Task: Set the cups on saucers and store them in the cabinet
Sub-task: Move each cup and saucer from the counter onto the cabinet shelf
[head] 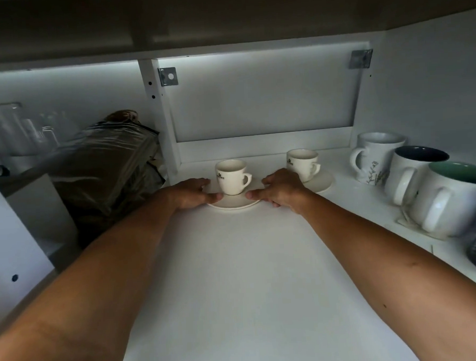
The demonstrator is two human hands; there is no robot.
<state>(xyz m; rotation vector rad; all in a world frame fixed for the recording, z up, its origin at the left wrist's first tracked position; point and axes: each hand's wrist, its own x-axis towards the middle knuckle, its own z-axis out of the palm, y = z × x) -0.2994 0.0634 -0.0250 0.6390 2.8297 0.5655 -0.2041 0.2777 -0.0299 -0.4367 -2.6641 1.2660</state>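
Two sets are in the cabinet, both toward the back edge of the shelf (pixel 249 262). The near cup (pixel 231 176) is upright on the near saucer (pixel 234 204), handle pointing right. The left hand (pixel 189 192) grips that saucer's left rim and the right hand (pixel 280 189) its right rim, thumbs on top and fingers curled at the sides. Cannot tell whether the saucer rests fully on the shelf. The second cup (pixel 302 164) sits on the second saucer (pixel 321 183), just behind and to the right, with no hand on it.

Judgement: task well along. For this set, only letting go is left, perhaps a small nudge first. Whether more cups wait outside the cabinet is not visible.

Three mugs line the right edge: white floral mug (pixel 373 159), dark-lined mug (pixel 413 171), green-lined mug (pixel 453 199). They stand near the second saucer, so there is little room to slide that way. Past the divider panel (pixel 162 120) on the left, a wrapped package (pixel 106 170) and glassware (pixel 16 131) stand apart from the work.
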